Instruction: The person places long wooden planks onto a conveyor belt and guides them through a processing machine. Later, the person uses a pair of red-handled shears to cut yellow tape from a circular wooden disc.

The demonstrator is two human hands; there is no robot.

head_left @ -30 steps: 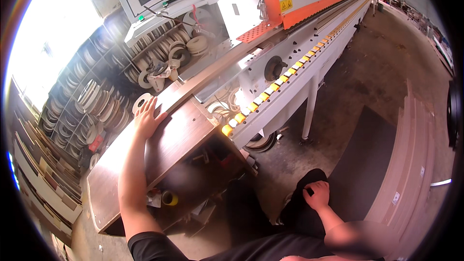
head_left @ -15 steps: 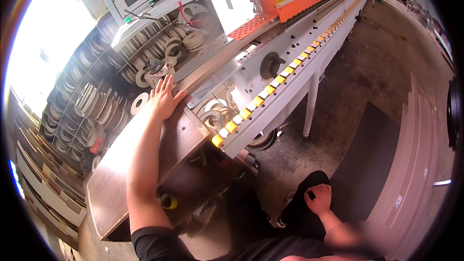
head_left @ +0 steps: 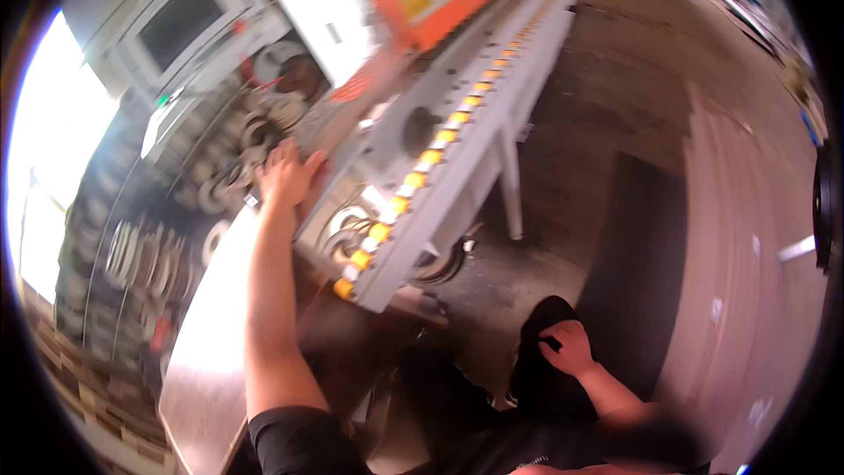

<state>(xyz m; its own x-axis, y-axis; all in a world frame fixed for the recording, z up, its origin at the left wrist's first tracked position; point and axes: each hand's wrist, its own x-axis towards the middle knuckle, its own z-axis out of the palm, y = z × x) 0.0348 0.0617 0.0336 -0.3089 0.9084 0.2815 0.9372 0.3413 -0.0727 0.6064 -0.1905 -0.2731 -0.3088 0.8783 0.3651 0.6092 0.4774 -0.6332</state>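
My left hand [head_left: 288, 174] is open, its fingers and thumb spread. It rests at the far end of a brown, shiny-topped table [head_left: 209, 378], beside the grey bed of a long machine [head_left: 475, 167]. Nothing shows in its grasp. Yellow and white rollers [head_left: 415, 179] line the machine's near edge, to the right of this hand. Low on the right, my right hand [head_left: 569, 346] lies on my dark-clothed knee [head_left: 547, 317], loosely bent, with the thumb apart from the fingers and nothing visible in it.
A screen panel [head_left: 181, 22] stands at the back left, above racks of tape rolls [head_left: 145, 255]. Orange guards [head_left: 444, 25] run along the machine. A dark board [head_left: 637, 255] and a stack of long pale boards [head_left: 725, 299] lie on the right. A machine leg [head_left: 510, 185] meets the floor.
My view has swung, so the machine and screen sit farther left and the picture is blurred. My left hand stays at the table's far end, the right on my knee.
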